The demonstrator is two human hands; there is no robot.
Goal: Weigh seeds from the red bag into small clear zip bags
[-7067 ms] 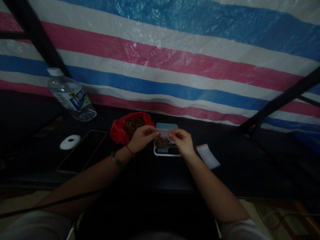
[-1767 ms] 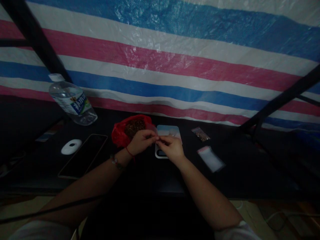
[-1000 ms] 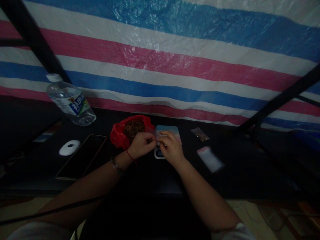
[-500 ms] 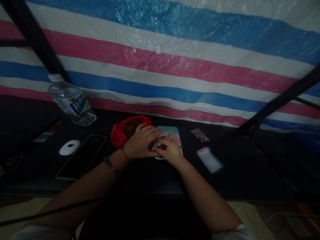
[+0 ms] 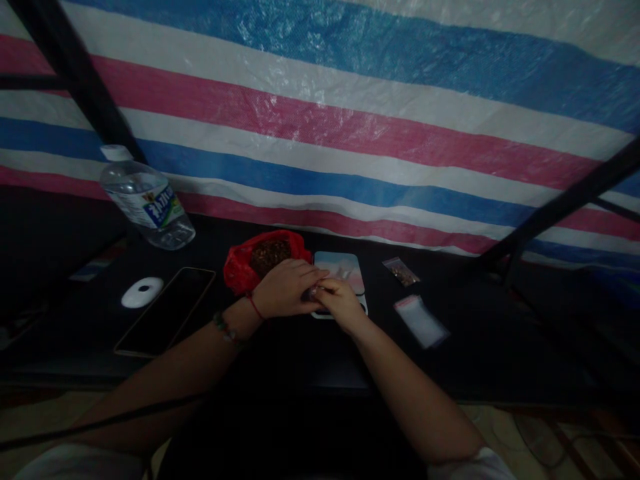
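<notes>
On the left side of the black bench (image 5: pixel 500 353) stands a clear plastic bottle (image 5: pixel 135 193) with white cap. Nearer to the front, a smartphone (image 5: pixel 167 312) lies with its dark screen upward, and a white oval object (image 5: pixel 134 295) is just beside it. Behind, there is a blue, white and red striped plastic sheet (image 5: pixel 320 123), with slanting black bars (image 5: pixel 86 90) before it.

The left hand (image 5: pixel 287 291) and the right hand (image 5: pixel 341 303) meet at the scale (image 5: pixel 336 262), with a small shiny packet (image 5: pixel 313 292) mostly hidden between them. Beside is an open red bag (image 5: pixel 237 268) of brown pieces (image 5: pixel 267 257).
</notes>
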